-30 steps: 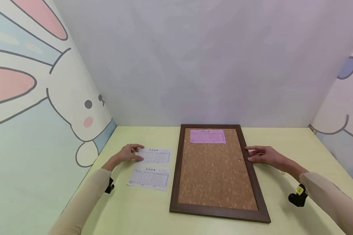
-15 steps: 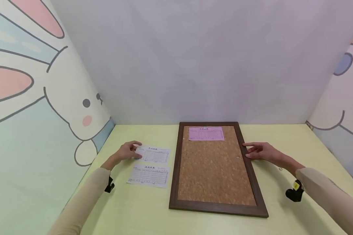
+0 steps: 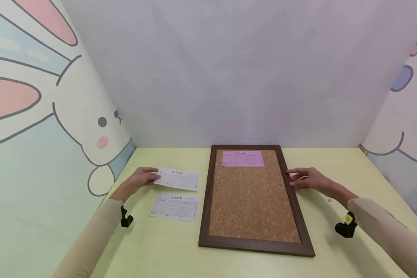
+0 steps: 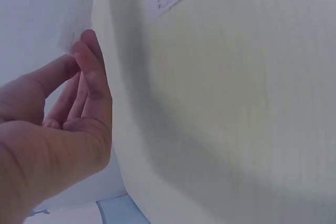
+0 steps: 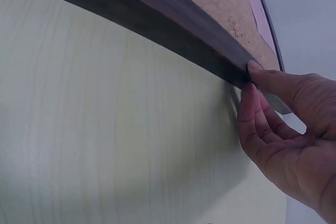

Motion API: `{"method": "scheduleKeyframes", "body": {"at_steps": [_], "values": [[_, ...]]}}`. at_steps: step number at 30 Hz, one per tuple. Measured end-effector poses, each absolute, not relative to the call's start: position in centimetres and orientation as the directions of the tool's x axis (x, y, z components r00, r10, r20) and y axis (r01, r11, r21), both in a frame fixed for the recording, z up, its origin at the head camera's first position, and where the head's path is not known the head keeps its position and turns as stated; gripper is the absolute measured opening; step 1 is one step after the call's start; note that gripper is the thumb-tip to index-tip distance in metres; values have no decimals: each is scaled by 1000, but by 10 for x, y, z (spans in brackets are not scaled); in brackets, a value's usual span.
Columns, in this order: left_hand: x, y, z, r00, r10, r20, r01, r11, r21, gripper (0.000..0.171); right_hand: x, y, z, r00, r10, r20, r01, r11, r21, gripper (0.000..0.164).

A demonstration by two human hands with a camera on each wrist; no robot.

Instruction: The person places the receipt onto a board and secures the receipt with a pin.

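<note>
My left hand point(image 3: 141, 178) pinches the left edge of a white printed form point(image 3: 178, 180). This sheet is raised and tilted above the table, and in the left wrist view it appears as a pale strip beyond the fingertips. A second white form point(image 3: 175, 207) lies flat just below it. My right hand point(image 3: 307, 178) rests its fingertips against the right edge of a cork board point(image 3: 253, 204) with a dark brown wooden frame point(image 5: 199, 35). The right wrist view shows one digit on the frame's top edge and the others at its side. A pink form point(image 3: 242, 158) is on the board's upper part.
The board lies on a pale yellow wood-grain table point(image 3: 153, 251). A small ring-like thing point(image 3: 329, 200) is near the right forearm. Tiny clear spots, perhaps pins, show on the cork. A grey wall point(image 3: 229, 77) closes the back, and cartoon-printed walls stand at both sides.
The left hand has moved slightly left and lifted the upper white form's near edge off the table. The right hand stays at the board's edge. The view has shifted slightly.
</note>
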State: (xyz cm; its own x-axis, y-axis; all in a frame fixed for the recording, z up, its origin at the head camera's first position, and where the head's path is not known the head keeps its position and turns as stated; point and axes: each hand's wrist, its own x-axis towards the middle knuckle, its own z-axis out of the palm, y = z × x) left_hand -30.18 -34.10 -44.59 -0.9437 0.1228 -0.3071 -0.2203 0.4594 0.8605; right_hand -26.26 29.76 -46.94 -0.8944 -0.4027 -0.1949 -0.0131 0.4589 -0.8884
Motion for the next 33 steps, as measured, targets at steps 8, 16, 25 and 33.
{"method": "scheduleKeyframes", "body": {"at_steps": [8,16,25,33], "values": [[-291,-337,-427,-940,187,-286,-229,276,934,64,-264,284,-451,-921,-364,-143,-48,468,-883,57],[-287,-294,-413,-929,236,-284,-268,99,958,62,-259,237,-438,-887,-437,-152,-23,370,-929,58],[-287,-246,-413,-929,239,-284,-269,94,959,57,-247,197,-431,-860,-488,-146,7,274,-962,58],[-285,-205,-415,-936,227,-269,-265,47,963,52,-243,169,-429,-869,-462,-177,110,168,-980,65]]}}
